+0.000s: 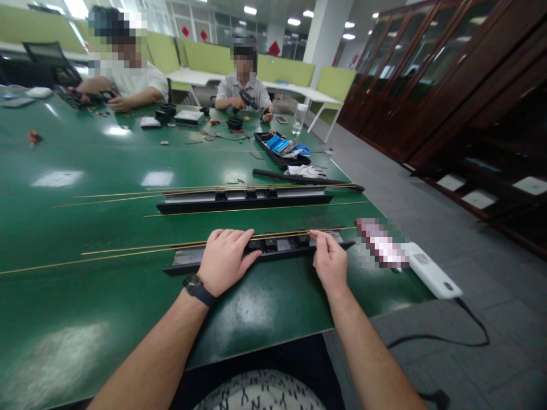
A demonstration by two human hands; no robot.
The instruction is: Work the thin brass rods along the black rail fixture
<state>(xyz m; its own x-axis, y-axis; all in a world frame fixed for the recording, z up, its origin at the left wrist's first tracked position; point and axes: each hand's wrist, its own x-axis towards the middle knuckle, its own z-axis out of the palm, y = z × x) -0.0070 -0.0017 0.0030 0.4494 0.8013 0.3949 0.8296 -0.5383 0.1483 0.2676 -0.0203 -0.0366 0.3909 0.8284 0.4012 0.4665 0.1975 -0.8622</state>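
Note:
A long silver rail with black edges (186, 257) lies in front of me, with small black blocks (270, 245) fitted along its middle. Thin gold-coloured rods (132, 249) run lengthwise over it and stick out well past its left end. My left hand (226, 256), with a dark watch at the wrist, is laid across the rail, fingers over the far side and thumb on the near side. Near the right end, my right hand (331, 259) pinches a gold-coloured rod between thumb and fingertips. The fingers hide part of the rail and rods.
Beyond lies a similar rail (243, 200) with more rods. A black bar (307, 180), white gloves (305, 171) and a black tray (277, 158) are farther back. To the right are a phone (380, 242) and a white power strip (433, 270). Two people sit across the table (106, 307).

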